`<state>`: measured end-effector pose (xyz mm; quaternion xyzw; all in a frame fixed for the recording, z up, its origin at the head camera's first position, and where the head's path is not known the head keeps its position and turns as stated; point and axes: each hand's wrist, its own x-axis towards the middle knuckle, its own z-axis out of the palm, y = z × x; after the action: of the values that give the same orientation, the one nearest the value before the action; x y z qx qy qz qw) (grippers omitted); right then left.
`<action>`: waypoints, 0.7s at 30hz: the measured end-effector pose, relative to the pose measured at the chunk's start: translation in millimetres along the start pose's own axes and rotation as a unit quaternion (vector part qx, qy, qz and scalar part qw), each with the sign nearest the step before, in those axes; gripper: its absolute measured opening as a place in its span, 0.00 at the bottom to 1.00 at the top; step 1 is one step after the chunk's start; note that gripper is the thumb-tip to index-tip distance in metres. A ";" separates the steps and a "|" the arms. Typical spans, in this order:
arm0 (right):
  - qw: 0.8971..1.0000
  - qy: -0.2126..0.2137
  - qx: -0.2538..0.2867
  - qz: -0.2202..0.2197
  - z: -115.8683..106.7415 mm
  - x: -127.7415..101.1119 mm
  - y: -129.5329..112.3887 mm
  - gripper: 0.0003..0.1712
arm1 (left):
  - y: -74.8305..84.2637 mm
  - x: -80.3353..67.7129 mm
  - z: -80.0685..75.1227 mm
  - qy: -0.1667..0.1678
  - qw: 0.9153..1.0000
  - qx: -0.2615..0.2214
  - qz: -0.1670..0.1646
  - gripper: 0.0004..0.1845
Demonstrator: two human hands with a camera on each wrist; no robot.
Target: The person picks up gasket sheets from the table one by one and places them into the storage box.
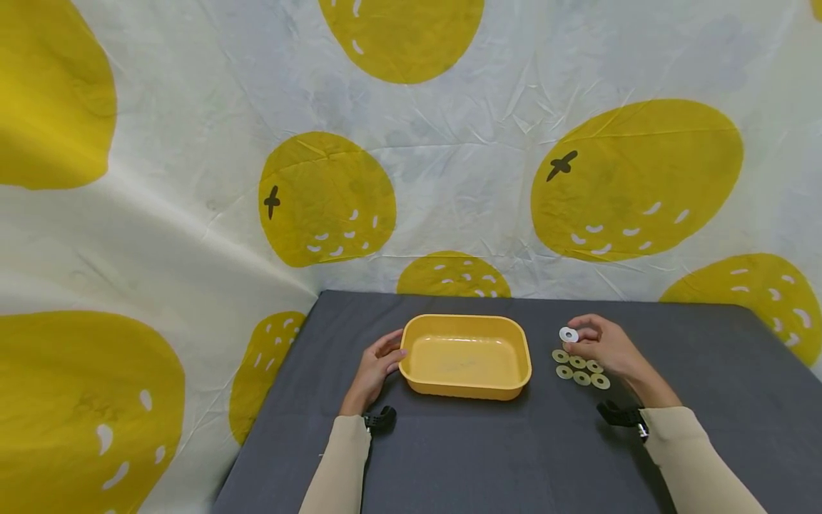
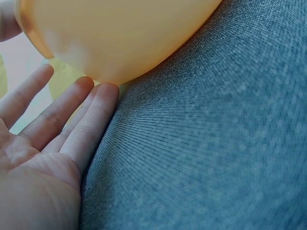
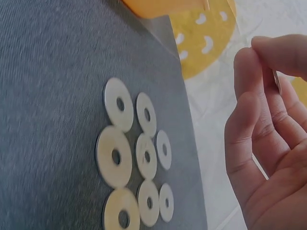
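Jointly only in head view: washer [image 1: 563,333] pinched in right hand [image 1: 601,346], left hand [image 1: 377,365] straight-fingered against tray [image 1: 465,391].

A dark grey woven cloth [image 1: 462,457] is covering the table. Near its far edge, a yellow rectangular tray [image 1: 459,391] with rounded corners is standing upright. Just to the tray's right, 8 flat round washers [image 3: 144,167] are lying close together, forming 2 rows of 3 and 1 of 2.
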<state>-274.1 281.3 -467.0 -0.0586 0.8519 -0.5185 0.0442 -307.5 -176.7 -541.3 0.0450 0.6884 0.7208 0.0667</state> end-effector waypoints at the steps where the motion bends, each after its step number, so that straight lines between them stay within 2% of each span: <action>1: 1.000 -0.001 -0.001 0.000 1.4 1.1 -1.4 0.31 | -0.2 0.1 0.0 0.001 1.000 0.001 0.000 0.31; 14: 1.000 -0.012 -0.014 -0.003 19.7 13.1 -25.5 0.32 | -0.2 1.4 -0.4 -0.001 1.000 -0.001 -0.005 0.30; 21: 0.999 -0.005 -0.046 -0.007 31.5 19.6 -33.9 0.30 | -2.0 2.3 -1.4 0.001 1.000 0.006 -0.001 0.30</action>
<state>-287.4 235.4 -451.7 -0.0695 0.8741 -0.4790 0.0424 -309.9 -177.6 -543.5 0.0442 0.6931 0.7164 0.0665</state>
